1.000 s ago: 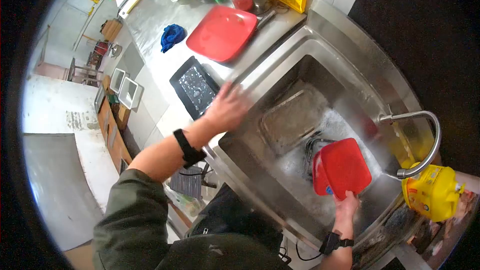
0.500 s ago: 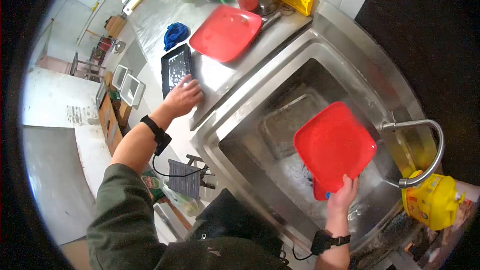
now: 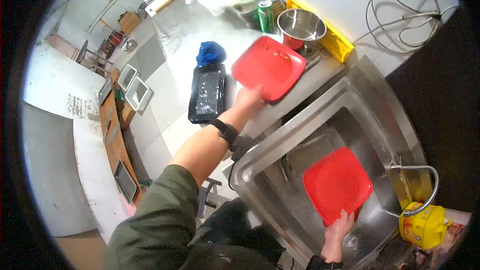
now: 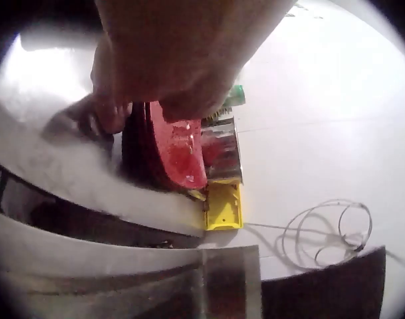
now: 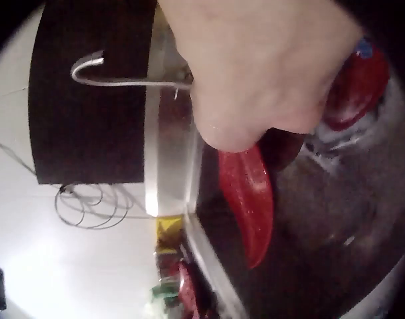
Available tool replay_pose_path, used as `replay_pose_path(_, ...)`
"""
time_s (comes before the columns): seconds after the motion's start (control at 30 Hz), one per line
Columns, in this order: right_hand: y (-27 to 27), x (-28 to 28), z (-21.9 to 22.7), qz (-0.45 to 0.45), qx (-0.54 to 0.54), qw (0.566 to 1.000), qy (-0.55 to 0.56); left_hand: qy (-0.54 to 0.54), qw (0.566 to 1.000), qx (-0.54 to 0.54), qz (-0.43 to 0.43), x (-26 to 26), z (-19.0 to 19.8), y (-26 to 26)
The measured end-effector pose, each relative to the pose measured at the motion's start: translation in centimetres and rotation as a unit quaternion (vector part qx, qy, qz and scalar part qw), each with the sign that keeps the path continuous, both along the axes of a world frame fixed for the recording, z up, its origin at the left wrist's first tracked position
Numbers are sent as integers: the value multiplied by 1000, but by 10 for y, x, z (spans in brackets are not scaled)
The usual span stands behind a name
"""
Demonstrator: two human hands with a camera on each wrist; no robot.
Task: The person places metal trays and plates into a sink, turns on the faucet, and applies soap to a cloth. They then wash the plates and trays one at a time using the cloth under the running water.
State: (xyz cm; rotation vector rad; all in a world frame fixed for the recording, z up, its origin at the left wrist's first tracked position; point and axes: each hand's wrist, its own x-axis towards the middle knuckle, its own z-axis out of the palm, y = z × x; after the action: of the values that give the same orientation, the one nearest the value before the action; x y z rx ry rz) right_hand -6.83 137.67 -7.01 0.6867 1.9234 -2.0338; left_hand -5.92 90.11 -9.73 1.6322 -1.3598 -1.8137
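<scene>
outstretched left hand [image 3: 250, 100] moved from tray [image 3: 208, 94] to counter plate [image 3: 269, 66]

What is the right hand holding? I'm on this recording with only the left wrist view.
Observer: The right hand grips a red plate by its edge; the head view shows it.

Operator: Thanks. Any cloth about?

Observer: Yes, a blue cloth lies by the far end of the black tray.

Operator: And what container is next to the sink?

Observer: A yellow jug, right by the mouth of the faucet.
</scene>
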Motion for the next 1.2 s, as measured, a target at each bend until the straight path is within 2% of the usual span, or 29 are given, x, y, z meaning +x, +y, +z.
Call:
replay_pose_path(0.03, -26, 1, 10, -4, -3, 1000, 3, 3, 1000, -3, -4, -2, -2, -8)
replay_pose_path(0.1, -67, 3, 28, 65, -120, 991, 12, 0, 1000, 6, 23, -7, -10, -9)
replay_pose_path(0.13, -78, 4, 18, 95, -100, 990, 33, 39, 996, 67, 53, -11, -5, -7)
replay_pose_path(0.2, -105, 8, 8, 137, -124, 982, 34, 175, 974, 141, 38, -7, -30, -23)
replay_pose_path(0.27, -139, 17, 9, 160, -142, 976, 43, 136, 986, 87, 33, 1, -8, -29)
replay_pose_path(0.3, -148, 21, -3, 198, -110, 973, 33, 163, 985, 46, 31, 6, -2, -33)
replay_pose_path(0.33, -162, 25, -8, 232, -49, 970, 60, 127, 992, 19, -5, 12, 5, -37)
replay_pose_path(0.37, -174, 29, -2, 278, 15, 957, 84, 178, 983, 21, 38, 8, 13, -32)
replay_pose_path(0.4, -187, 40, -33, 263, -21, 957, 123, 175, 984, 12, -20, 13, 13, -40)
replay_pose_path(0.43, -198, 37, -18, 300, 30, 941, 152, 199, 980, 21, -17, 13, 10, -46)
replay_pose_path(0.47, -208, 36, -3, 321, -10, 943, 84, 166, 985, 7, 48, 9, 24, -39)
replay_pose_path(0.5, -218, 40, -11, 347, -25, 937, 43, 244, 969, 34, 26, 11, 28, -37)
replay_pose_path(0.53, -229, 46, -18, 330, -114, 930, 116, 249, 967, 44, 26, 18, 17, -51)
replay_pose_path(0.6, -241, 52, -39, 361, -144, 917, 93, 216, 976, 12, 1, 26, 31, -44)
replay_pose_path(0.63, -234, 51, -29, 356, -145, 919, 90, 145, 977, -108, -113, 35, 48, -32)
replay_pose_path(0.67, -221, 44, -8, 368, -93, 922, 68, 143, 977, -107, -117, 35, 57, -28)
replay_pose_path(0.7, -205, 40, 3, 381, -40, 923, 42, 170, 982, -46, -72, 35, 62, -23)
replay_pose_path(0.73, -188, 40, -10, 378, -7, 922, 81, 197, 980, 17, -25, 35, 68, -19)
replay_pose_path(0.8, -139, 27, -32, 358, -4, 933, 49, 204, 978, 1, -37, 34, 84, 0)
replay_pose_path(0.87, -82, 12, -50, 327, 170, 924, 100, 181, 980, -16, -81, 33, 97, 18)
replay_pose_path(0.9, -48, -2, -62, 366, 266, 889, 65, 169, 980, -23, -103, 33, 102, 30)
replay_pose_path(0.93, -12, -10, -81, 381, 400, 827, 108, 167, 980, -18, -105, 33, 106, 43)
replay_pose_path(0.97, 22, -17, -102, 384, 482, 775, 140, 161, 977, -13, -141, 30, 111, 56)
replay_pose_path(1.0, 45, -28, -95, 390, 529, 751, 61, 155, 972, -10, -178, 25, 112, 65)
replay_pose_path(1.03, 57, -31, -107, 406, 536, 739, 41, 165, 969, 1, -185, 19, 108, 70)
replay_pose_path(1.07, 85, -44, -106, 385, 592, 705, -65, 153, 965, 2, -212, 15, 112, 99)
replay_pose_path(1.13, 109, -51, -120, 420, 620, 656, -96, 121, 959, 2, -258, 10, 106, 132)
replay_pose_path(1.2, 120, -52, -132, 421, 625, 650, -95, 85, 954, 1, -287, 7, 95, 161)
